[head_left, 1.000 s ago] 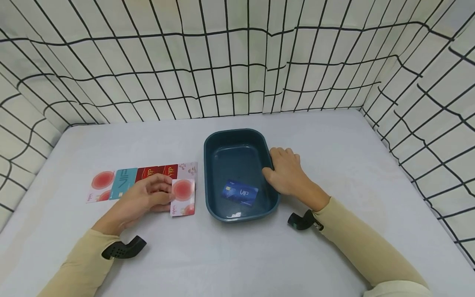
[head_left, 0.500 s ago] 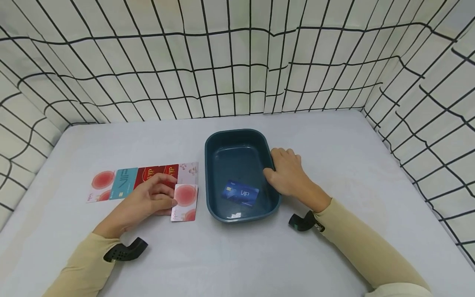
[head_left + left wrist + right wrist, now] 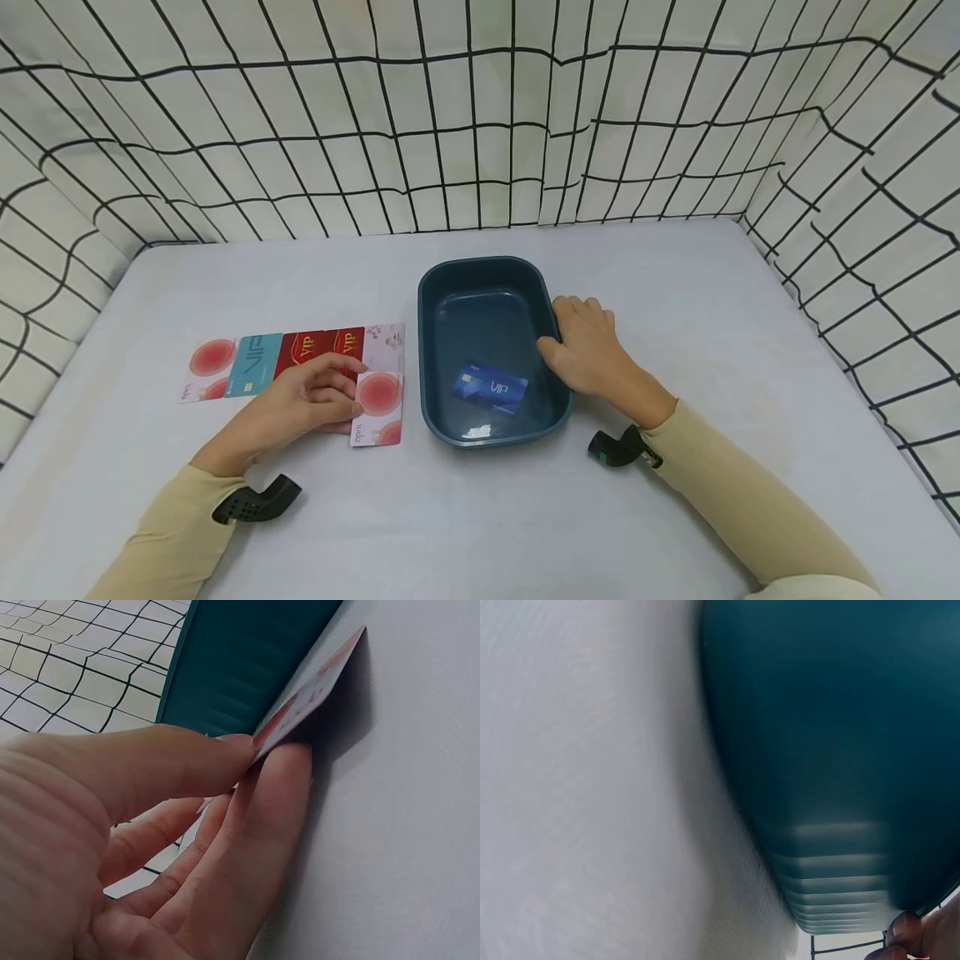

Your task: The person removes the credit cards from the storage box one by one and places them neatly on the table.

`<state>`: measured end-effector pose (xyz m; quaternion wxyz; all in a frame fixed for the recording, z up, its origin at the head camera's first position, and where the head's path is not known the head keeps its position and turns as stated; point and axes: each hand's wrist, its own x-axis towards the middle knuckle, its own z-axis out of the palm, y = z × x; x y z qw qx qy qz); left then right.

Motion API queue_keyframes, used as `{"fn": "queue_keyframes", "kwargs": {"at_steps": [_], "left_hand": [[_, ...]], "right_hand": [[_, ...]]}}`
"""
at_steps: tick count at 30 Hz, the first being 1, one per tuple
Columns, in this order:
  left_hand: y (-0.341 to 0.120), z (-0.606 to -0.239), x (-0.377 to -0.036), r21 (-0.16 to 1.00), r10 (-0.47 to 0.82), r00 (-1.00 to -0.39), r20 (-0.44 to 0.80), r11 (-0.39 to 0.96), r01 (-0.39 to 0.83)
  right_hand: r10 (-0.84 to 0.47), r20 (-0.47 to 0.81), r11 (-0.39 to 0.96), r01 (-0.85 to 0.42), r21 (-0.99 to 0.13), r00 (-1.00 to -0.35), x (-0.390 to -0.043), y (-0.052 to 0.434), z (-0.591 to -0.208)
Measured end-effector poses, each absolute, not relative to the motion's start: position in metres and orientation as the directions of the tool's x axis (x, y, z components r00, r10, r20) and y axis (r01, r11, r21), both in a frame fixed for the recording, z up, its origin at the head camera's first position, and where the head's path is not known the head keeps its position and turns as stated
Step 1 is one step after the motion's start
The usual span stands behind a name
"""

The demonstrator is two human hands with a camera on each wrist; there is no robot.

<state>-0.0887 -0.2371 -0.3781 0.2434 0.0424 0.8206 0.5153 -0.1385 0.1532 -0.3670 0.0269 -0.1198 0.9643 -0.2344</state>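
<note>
My left hand (image 3: 296,408) pinches a white card with a pink circle (image 3: 378,407) between thumb and fingers. The left wrist view shows this pinched card (image 3: 315,694) tilted, one corner raised off the cloth. Beyond it lies a row of cards: another pink-circle card (image 3: 212,357), a teal VIP card (image 3: 253,367), red VIP cards (image 3: 318,342) and a pale flowered card (image 3: 384,346), partly hidden. My right hand (image 3: 592,350) grips the right rim of a dark teal plastic bin (image 3: 480,433), its fingers over the outer side. Inside the bin lies a blue VIP card (image 3: 491,388).
A white cloth (image 3: 480,525) covers the table. Black wire grid panels (image 3: 480,133) backed with white stand along the back and both sides. A black wrist device (image 3: 258,500) sits on each forearm.
My left hand has brought the pinched card slightly toward the front of the table, baring more of the flowered card. My right hand stays on the bin's rim.
</note>
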Motion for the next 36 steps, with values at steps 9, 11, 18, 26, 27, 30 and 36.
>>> {"fn": "queue_keyframes", "kwargs": {"at_steps": [9,11,18,26,27,30,36], "left_hand": [[-0.2377,-0.3755,-0.0875,0.839,0.318,-0.876,-0.363,0.52,-0.159],[-0.2381,-0.3747,-0.087,0.838,0.319,-0.875,-0.364,0.523,-0.158],[-0.2368,-0.3725,-0.0866,0.815,0.315,-0.883,-0.348,0.568,-0.118],[-0.2328,-0.3719,-0.0865,0.767,0.302,-0.904,-0.301,0.64,-0.042],[-0.233,-0.3721,-0.0865,0.763,0.302,-0.905,-0.3,0.645,-0.038],[-0.2334,-0.3723,-0.0861,0.751,0.292,-0.908,-0.3,0.66,-0.036],[-0.2315,-0.3713,-0.085,0.735,0.281,-0.921,-0.271,0.678,-0.009]], "right_hand": [[-0.242,0.008,0.863,-0.219,-0.454,-0.97,-0.1381,0.1525,-0.3662],[-0.242,0.007,0.863,-0.219,-0.455,-0.97,-0.1381,0.1525,-0.3662],[-0.243,0.002,0.862,-0.217,-0.458,-0.97,-0.1388,0.1525,-0.3665],[-0.242,0.002,0.858,-0.215,-0.466,-0.97,-0.1387,0.1533,-0.3665],[-0.244,0.001,0.858,-0.216,-0.465,-0.97,-0.1386,0.1533,-0.3665],[-0.246,-0.001,0.86,-0.217,-0.462,-0.969,-0.1384,0.1532,-0.3665],[-0.245,0.004,0.858,-0.219,-0.465,-0.97,-0.1385,0.1532,-0.3663]]}}
